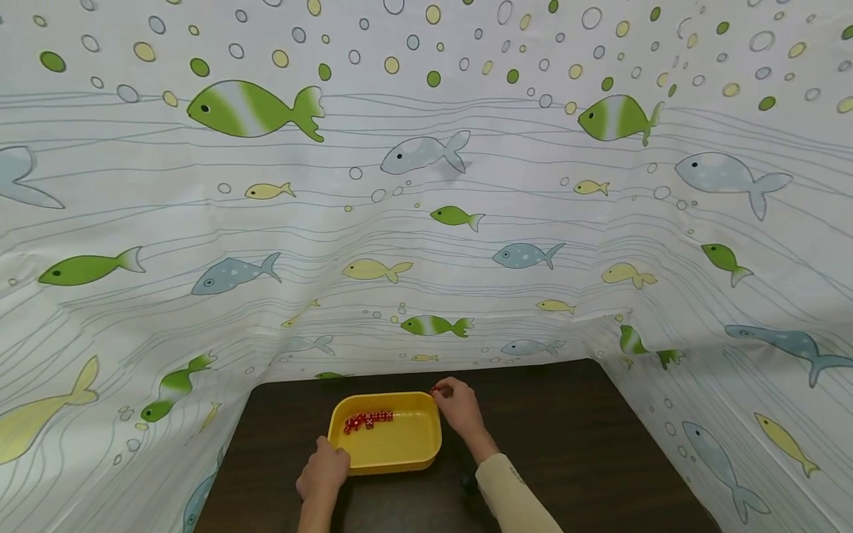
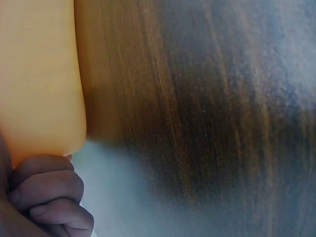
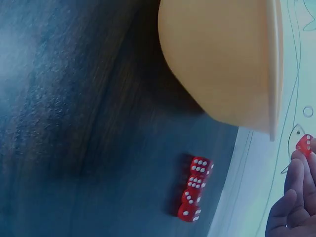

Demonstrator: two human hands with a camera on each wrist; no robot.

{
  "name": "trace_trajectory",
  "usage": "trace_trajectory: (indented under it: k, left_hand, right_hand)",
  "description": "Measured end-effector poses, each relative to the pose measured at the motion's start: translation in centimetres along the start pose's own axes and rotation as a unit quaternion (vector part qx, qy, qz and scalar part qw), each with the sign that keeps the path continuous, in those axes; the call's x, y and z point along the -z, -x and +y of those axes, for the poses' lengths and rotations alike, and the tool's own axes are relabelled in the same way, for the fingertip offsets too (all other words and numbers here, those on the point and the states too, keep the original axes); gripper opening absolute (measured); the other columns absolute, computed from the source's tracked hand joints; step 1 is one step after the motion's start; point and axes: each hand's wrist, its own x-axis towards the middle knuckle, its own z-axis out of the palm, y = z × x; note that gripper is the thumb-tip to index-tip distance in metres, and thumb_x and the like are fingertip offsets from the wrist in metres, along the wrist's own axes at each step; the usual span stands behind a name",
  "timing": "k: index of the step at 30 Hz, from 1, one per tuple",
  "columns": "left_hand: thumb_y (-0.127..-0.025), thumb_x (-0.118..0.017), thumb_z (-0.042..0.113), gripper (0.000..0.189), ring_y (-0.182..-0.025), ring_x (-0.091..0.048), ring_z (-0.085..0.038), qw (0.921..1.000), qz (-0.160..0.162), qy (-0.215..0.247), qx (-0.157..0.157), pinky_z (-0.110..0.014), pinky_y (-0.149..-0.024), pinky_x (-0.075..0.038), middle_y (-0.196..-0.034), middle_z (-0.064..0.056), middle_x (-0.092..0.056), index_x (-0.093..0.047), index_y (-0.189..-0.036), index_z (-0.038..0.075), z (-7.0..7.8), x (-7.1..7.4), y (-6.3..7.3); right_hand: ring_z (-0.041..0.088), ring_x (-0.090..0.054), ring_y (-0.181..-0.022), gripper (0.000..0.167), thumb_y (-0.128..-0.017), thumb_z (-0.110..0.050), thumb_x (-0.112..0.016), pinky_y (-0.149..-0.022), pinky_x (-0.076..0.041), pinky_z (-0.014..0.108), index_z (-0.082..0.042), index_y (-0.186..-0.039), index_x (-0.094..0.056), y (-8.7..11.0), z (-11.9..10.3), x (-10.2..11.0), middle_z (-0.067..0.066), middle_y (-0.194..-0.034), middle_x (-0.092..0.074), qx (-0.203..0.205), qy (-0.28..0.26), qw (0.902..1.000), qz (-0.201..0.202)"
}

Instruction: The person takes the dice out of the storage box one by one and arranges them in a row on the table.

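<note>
A yellow tray (image 1: pixel 386 449) stands on the dark table, with several red dice (image 1: pixel 369 420) clustered toward its back left inside. My left hand (image 1: pixel 323 470) grips the tray's front left corner; in the left wrist view its fingers (image 2: pixel 49 187) are curled against the tray's wall (image 2: pixel 39 74). Beside the back right corner, my right hand (image 1: pixel 460 409) pinches one red die (image 3: pixel 304 144) with white dots between its fingertips, at about rim height. Below it on the table, outside the tray, several red dice (image 3: pixel 196 182) stand in a short row, seen in the right wrist view.
The dark wood-grain table (image 1: pixel 560 437) extends on both sides of the tray. A white sheet (image 1: pixel 413 296) printed with fish and bubbles surrounds the table at the back and sides. A small dark object (image 1: pixel 469 484) shows beside the right sleeve (image 1: pixel 513 496).
</note>
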Motion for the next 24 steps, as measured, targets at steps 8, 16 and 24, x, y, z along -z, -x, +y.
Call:
trace_trajectory:
  k: [8, 16, 24]
  left_hand:
    - [-0.101, -0.05, 0.021, 0.051, -0.076, -0.055, -0.032, 1.0, -0.002, -0.005, 0.003, -0.049, -0.074, -0.044, -0.087, -0.017, -0.055, -0.041, -0.14, -0.01, 0.1, 0.0, 0.0]
    - [-0.101, -0.05, 0.021, 0.05, -0.075, -0.055, -0.032, 1.0, 0.003, -0.006, 0.002, -0.048, -0.073, -0.043, -0.086, -0.017, -0.055, -0.042, -0.14, -0.01, -0.1, -0.1, 0.1]
    - [-0.102, -0.049, 0.022, 0.049, -0.074, -0.055, -0.032, 0.9999, 0.005, 0.005, -0.008, -0.047, -0.072, -0.042, -0.085, -0.017, -0.054, -0.042, -0.139, -0.008, -0.3, -0.1, 0.1]
  right_hand:
    - [0.018, -0.071, -0.089, 0.017, -0.102, -0.018, -0.073, -0.08, -0.063, 0.037, -0.007, -0.115, -0.075, -0.4, 1.7, 1.3, 0.009, -0.105, -0.077, -0.034, -0.019, 0.9987, 0.032]
    - [0.021, -0.072, -0.09, 0.017, -0.101, -0.016, -0.073, -0.079, -0.062, 0.04, -0.004, -0.113, -0.076, -0.2, 3.0, 2.9, 0.012, -0.105, -0.078, -0.034, -0.025, 0.9968, 0.068]
    - [0.026, -0.074, -0.094, 0.017, -0.102, -0.015, -0.072, -0.078, -0.06, 0.043, -0.004, -0.114, -0.076, 0.0, 4.5, 4.2, 0.015, -0.107, -0.078, -0.053, -0.023, 0.9951, 0.08]
